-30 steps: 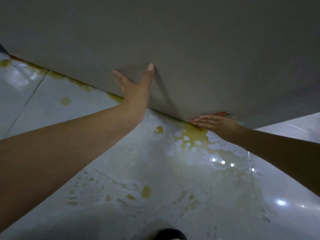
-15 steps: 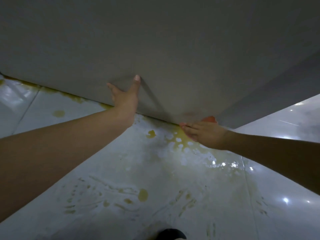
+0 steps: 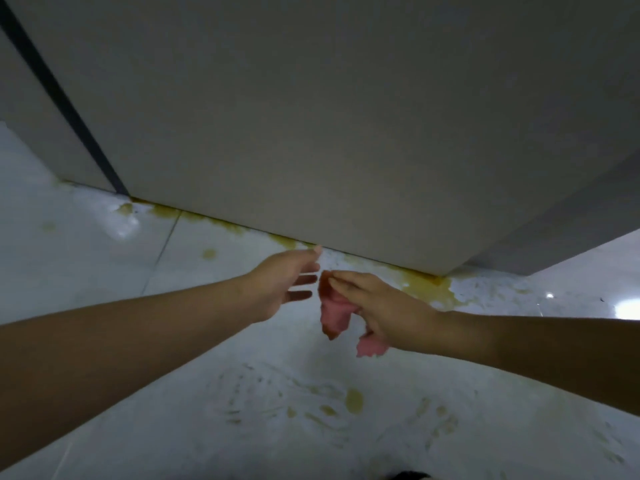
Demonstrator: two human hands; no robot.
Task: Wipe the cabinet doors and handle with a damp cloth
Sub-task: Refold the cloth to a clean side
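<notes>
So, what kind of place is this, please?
Probably a kitchen or utility area at floor level. A plain grey cabinet door stands over a glossy white tiled floor with yellowish spills, and the right hand holds a pink cloth.

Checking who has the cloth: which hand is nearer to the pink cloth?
Right. The right hand grips the pink cloth, which dangles from its fingers. The left hand is open just left of it, fingertips close but not touching.
</notes>
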